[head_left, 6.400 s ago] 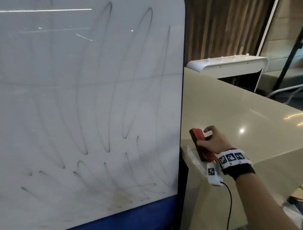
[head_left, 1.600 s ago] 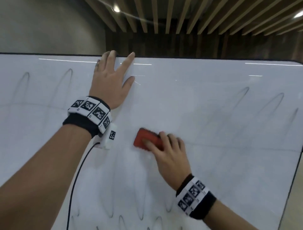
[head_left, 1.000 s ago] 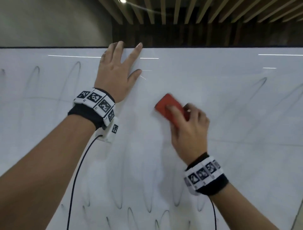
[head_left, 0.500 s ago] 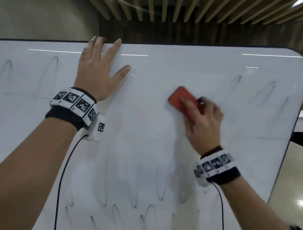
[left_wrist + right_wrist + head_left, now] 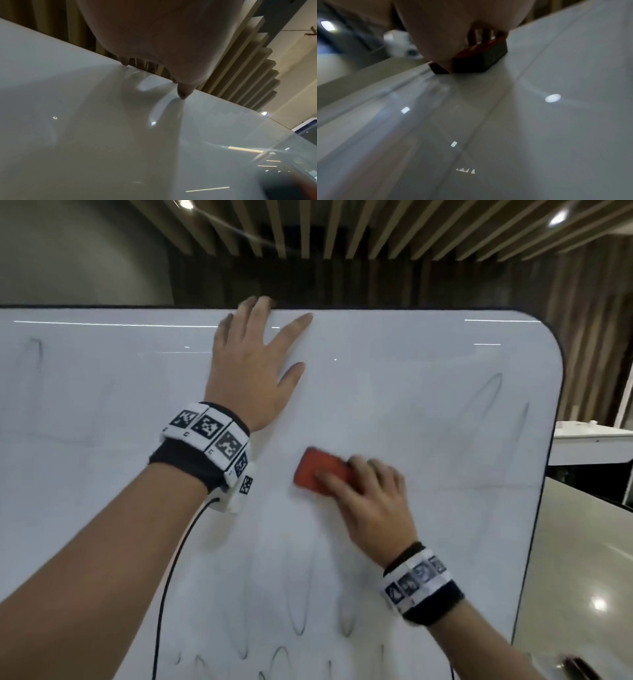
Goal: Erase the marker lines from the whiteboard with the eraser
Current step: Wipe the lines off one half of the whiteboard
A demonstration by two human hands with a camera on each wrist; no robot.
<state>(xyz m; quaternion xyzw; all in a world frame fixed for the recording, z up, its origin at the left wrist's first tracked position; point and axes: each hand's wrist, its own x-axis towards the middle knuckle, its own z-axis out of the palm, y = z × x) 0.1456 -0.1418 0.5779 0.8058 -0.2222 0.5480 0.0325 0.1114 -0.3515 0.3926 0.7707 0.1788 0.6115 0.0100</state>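
The whiteboard (image 5: 445,364) fills the head view, with faint marker loops (image 5: 486,405) at the upper right and darker loops (image 5: 298,611) along the bottom. My right hand (image 5: 363,494) grips the red eraser (image 5: 317,470) and presses it flat on the board's middle. The right wrist view shows the eraser (image 5: 481,59) with its dark felt face on the board (image 5: 539,121). My left hand (image 5: 253,364) lies flat and spread near the board's top edge, fingertips (image 5: 182,93) touching the board (image 5: 85,135).
A beige counter (image 5: 582,559) runs along the board's right side, with a white unit (image 5: 592,446) behind it. A black cable (image 5: 171,577) hangs from my left wrist. A slatted wooden ceiling is above.
My right hand has swept the eraser down and to the left, from the upper middle of the board to just right of my left wrist. The left hand stays flat at the top edge.
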